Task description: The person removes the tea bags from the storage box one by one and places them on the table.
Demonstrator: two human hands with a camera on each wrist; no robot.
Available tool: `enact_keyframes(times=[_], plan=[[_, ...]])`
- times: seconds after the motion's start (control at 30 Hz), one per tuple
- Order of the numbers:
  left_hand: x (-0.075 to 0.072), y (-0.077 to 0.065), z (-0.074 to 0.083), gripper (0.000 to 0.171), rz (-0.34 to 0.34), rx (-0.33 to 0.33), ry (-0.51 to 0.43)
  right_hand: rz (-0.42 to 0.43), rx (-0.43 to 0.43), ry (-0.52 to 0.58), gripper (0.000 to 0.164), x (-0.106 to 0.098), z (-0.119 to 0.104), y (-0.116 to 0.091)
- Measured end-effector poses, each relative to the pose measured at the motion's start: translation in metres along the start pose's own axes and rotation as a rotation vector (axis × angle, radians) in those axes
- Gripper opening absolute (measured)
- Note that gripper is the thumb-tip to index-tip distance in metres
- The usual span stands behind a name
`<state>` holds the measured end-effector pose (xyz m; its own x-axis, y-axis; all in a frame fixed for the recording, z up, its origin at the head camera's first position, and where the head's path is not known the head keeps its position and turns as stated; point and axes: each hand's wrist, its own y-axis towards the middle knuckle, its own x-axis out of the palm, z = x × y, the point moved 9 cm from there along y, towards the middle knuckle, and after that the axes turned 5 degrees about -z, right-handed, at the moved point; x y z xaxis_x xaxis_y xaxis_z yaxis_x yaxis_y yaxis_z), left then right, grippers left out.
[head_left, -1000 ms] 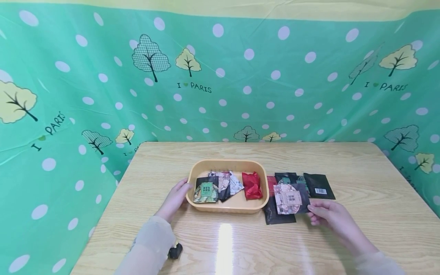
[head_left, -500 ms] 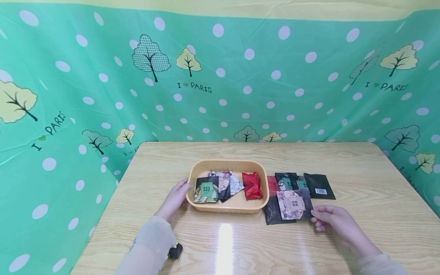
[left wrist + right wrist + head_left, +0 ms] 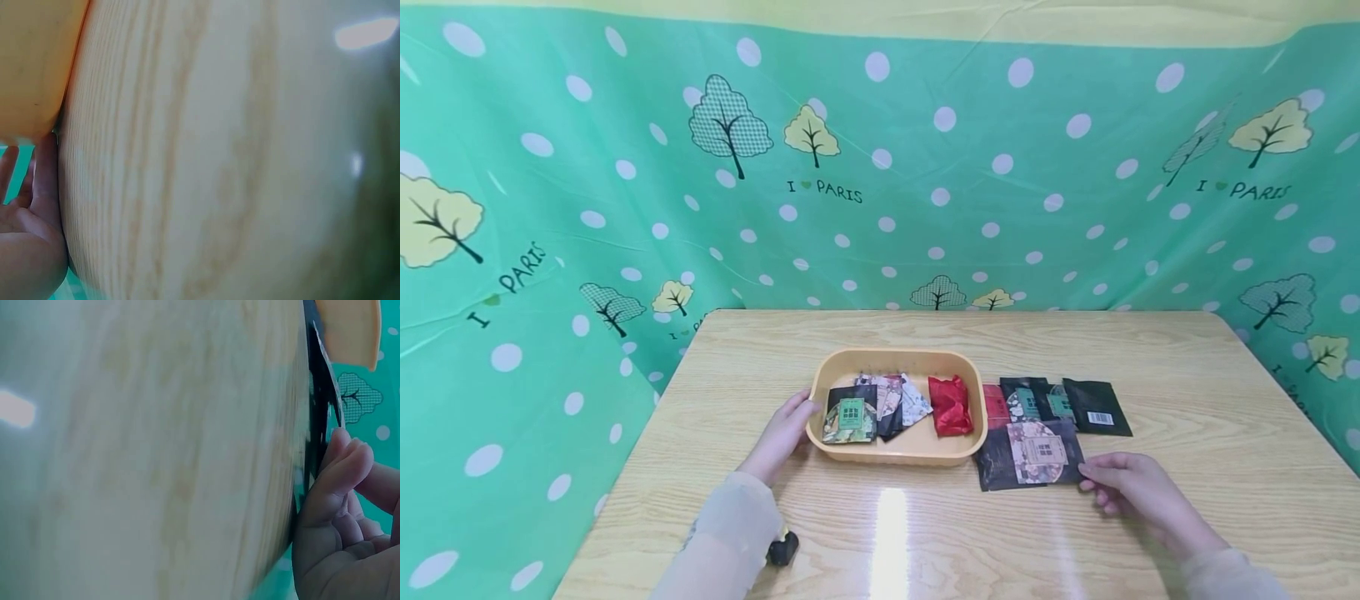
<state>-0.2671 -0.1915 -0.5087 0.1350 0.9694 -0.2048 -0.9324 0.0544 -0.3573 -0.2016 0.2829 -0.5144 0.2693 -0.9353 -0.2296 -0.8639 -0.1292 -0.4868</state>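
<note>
My right hand (image 3: 1131, 492) pinches the right edge of a dark sachet with a pink floral label (image 3: 1041, 451). In the right wrist view that sachet (image 3: 329, 372) is seen edge-on, tilted, held between thumb and fingertips. Its left part overlaps another black sachet (image 3: 992, 467), which is partly covered. Against the left end of a yellow plastic bin (image 3: 895, 457) rests my left hand (image 3: 781, 435), its fingers straight along the outer wall in the left wrist view. Inside the bin lie a green-labelled sachet (image 3: 850, 417), several floral sachets (image 3: 913, 404) and a crinkled red packet (image 3: 950, 406).
Behind the held sachet lie a red sachet (image 3: 996, 406), a black sachet with a green label (image 3: 1022, 400) and a black one with a barcode (image 3: 1093, 408). A small black object (image 3: 783, 548) shows by the left sleeve. A green curtain (image 3: 880, 208) hangs behind the table (image 3: 850, 525).
My right hand has drawn the pink-labelled sachet down and slightly right, uncovering more of the red and green-labelled sachets behind it. The left hand and the bin have stayed put.
</note>
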Motion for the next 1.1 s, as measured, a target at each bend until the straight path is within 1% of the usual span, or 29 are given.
enact_keyframes(times=[0.17, 0.4, 0.73, 1.1], plan=[[-0.0010, -0.0006, 0.0000, 0.064, 0.000, -0.004, 0.015, 0.006, 0.025, -0.015, 0.032, -0.0020, 0.0021, 0.0006], [-0.0013, 0.0006, 0.0002, 0.065, -0.016, -0.002, -0.009, -0.007, 0.040, 0.001, 0.035, -0.0004, 0.0034, 0.0008], [0.0000, 0.0017, -0.0003, 0.067, -0.027, 0.002, -0.022, -0.028, 0.058, 0.020, 0.022, 0.0009, 0.0074, 0.0008], [0.0002, 0.0003, 0.0015, 0.067, -0.025, -0.001, -0.012, -0.028, 0.072, 0.024, 0.019, 0.0004, 0.0093, 0.0015]])
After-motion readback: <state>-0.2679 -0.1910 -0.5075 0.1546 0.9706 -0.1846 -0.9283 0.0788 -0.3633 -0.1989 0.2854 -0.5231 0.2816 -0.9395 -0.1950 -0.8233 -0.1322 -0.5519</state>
